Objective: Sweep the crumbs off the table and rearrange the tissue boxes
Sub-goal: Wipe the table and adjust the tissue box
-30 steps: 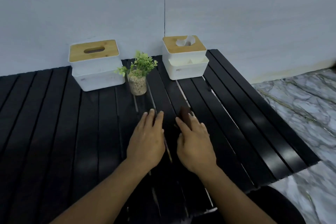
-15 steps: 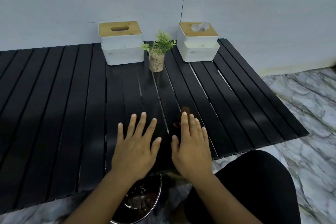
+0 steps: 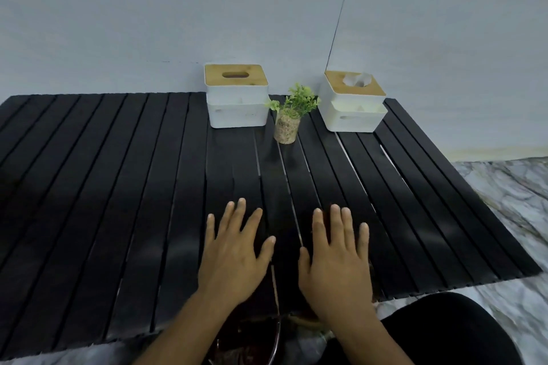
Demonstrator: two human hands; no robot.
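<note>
Head view shows both hands flat, palms down, on the black slatted table (image 3: 89, 187), near its front edge: the left hand (image 3: 234, 258) with fingers splayed wide, the right hand (image 3: 336, 264) with fingers spread a little less, neither one gripping anything that can be made out. A small dark shape peeps out from under the right hand's fingertips (image 3: 335, 210) (perhaps a cloth or scraper, though it is too dark against the slats to name). Taking the potted plant (image 3: 289, 115) at the back of the table as the landmark, one tissue box (image 3: 236, 98) stands just to its left and the other tissue box (image 3: 353, 102), with a tissue poking from its wooden lid, just to its right; both sit against the wall behind the plant, well apart from the hands. Judging by this, the sweeping is at or close to its end, since the hands sit at the table edge directly above a metal bowl (image 3: 252, 344) on the floor, and the boxes look not yet rearranged. No crumbs can be picked out on the dark slats, so whether any are left is unclear. The bowl is mostly hidden by the forearms and the table edge, its contents a reddish blur.
</note>
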